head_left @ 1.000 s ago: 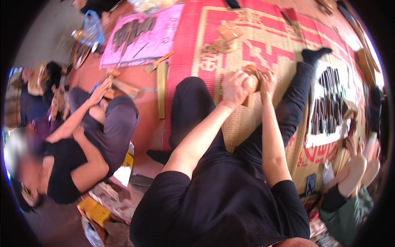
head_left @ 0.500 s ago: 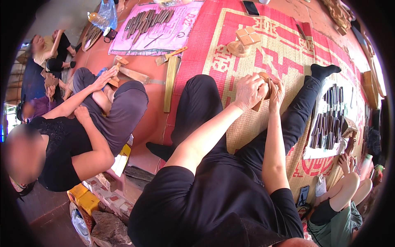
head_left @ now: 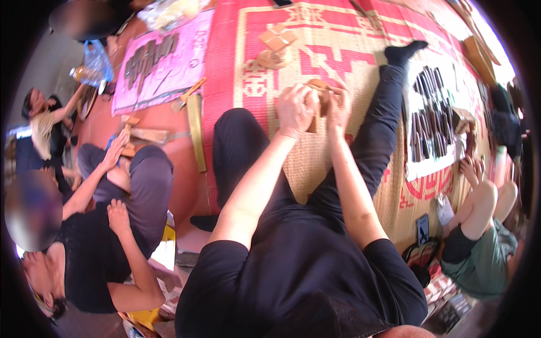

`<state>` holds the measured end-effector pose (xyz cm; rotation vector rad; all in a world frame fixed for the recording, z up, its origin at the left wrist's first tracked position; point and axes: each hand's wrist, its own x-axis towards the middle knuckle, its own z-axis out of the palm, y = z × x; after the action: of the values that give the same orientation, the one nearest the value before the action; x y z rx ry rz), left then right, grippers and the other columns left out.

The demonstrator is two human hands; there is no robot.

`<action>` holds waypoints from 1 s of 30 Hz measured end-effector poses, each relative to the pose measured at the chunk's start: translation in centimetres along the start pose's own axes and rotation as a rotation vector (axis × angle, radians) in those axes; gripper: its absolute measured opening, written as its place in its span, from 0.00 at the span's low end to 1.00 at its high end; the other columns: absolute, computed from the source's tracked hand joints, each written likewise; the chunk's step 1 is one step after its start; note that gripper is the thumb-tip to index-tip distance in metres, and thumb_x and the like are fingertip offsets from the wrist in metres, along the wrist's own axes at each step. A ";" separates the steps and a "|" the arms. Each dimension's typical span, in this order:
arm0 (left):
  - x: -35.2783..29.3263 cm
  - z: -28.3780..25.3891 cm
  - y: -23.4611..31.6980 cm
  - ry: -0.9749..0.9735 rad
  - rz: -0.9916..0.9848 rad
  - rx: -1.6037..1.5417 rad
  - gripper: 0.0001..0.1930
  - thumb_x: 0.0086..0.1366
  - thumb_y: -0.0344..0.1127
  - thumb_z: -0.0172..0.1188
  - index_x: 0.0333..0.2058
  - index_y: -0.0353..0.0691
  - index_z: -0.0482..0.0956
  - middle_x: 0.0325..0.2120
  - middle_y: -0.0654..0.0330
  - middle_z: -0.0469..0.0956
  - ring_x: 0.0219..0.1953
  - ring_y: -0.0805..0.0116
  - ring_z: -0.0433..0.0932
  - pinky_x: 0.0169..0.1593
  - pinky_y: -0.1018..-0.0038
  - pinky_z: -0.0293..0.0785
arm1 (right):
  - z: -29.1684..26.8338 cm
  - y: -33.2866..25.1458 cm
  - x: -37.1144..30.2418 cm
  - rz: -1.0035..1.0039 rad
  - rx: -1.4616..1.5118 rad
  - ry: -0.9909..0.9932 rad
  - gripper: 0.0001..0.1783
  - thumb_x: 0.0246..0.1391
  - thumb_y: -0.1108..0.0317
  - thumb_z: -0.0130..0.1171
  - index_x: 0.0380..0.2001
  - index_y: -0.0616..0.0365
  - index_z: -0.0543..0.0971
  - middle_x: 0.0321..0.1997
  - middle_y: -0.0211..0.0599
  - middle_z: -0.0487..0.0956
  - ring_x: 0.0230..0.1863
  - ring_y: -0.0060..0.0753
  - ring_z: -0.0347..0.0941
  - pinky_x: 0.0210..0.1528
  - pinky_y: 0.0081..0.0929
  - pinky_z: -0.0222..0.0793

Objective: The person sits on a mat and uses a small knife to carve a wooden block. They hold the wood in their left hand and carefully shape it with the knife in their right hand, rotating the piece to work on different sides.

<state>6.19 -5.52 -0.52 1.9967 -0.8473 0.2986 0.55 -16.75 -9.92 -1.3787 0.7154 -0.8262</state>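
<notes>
A brown carved piece of wood is held in front of me, above the mat between my outstretched legs. My left hand is closed round its left side, knuckles up. On the other side my right hand grips it with bent fingers. A flat pointed part of the wood shows below, between the hands. Whether a small tool is also in my fingers is hidden. Just beyond my hands, a rounded wooden piece and a square wooden block marked with pale lines lie together on the mat.
Rows of carving tools lie on a white sheet at right and on a pink sheet at far left. A brush and a wooden strip lie left of the red-and-straw mat. Co-workers sit on both sides.
The view has turned, so the mat and tools appear shifted. My hands stay closed on the wood, which is tilted differently and shows more of its top. The left co-worker's lower hand has shifted.
</notes>
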 end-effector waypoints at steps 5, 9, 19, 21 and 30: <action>0.7 0.7 -0.8 0.025 -0.014 -0.038 0.08 0.61 0.33 0.53 0.28 0.37 0.78 0.29 0.54 0.78 0.34 0.52 0.77 0.40 0.63 0.72 | 1.0 1.0 -0.3 -0.239 -0.324 0.159 0.05 0.54 0.72 0.58 0.34 0.60 0.74 0.53 0.45 0.70 0.53 0.45 0.66 0.56 0.38 0.61; 0.3 0.3 -1.4 -0.083 -0.071 -0.059 0.10 0.65 0.34 0.50 0.30 0.34 0.77 0.29 0.52 0.77 0.35 0.51 0.76 0.40 0.62 0.71 | -0.2 0.9 0.5 -0.211 -0.368 0.204 0.06 0.53 0.71 0.60 0.33 0.60 0.75 0.52 0.45 0.71 0.53 0.47 0.66 0.56 0.40 0.61; 0.3 0.6 -1.8 -0.036 -0.147 -0.105 0.15 0.67 0.41 0.49 0.31 0.36 0.77 0.27 0.51 0.76 0.32 0.48 0.75 0.37 0.61 0.70 | -0.7 2.4 -0.5 -0.254 -0.720 0.302 0.04 0.60 0.70 0.56 0.35 0.56 0.72 0.48 0.38 0.74 0.49 0.34 0.69 0.48 0.29 0.66; 0.7 0.3 -1.8 -0.084 -0.224 -0.124 0.15 0.67 0.42 0.48 0.31 0.36 0.77 0.27 0.49 0.76 0.31 0.48 0.76 0.37 0.60 0.70 | -1.6 2.5 -0.3 -0.127 -0.281 0.238 0.05 0.60 0.69 0.56 0.34 0.58 0.72 0.43 0.35 0.76 0.41 0.27 0.70 0.42 0.26 0.67; 2.6 -2.2 -3.7 -0.334 -0.644 -0.052 0.38 0.67 0.65 0.37 0.34 0.29 0.79 0.30 0.39 0.79 0.39 0.43 0.78 0.43 0.55 0.69 | -4.2 -0.5 -3.5 0.345 0.330 0.068 0.03 0.62 0.69 0.53 0.33 0.55 0.73 0.24 0.23 0.73 0.22 0.14 0.66 0.24 0.14 0.62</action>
<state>10.85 -3.65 -0.41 2.1801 -0.3593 -0.4301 -4.88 -16.04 -9.89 -0.9039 0.8024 -0.6811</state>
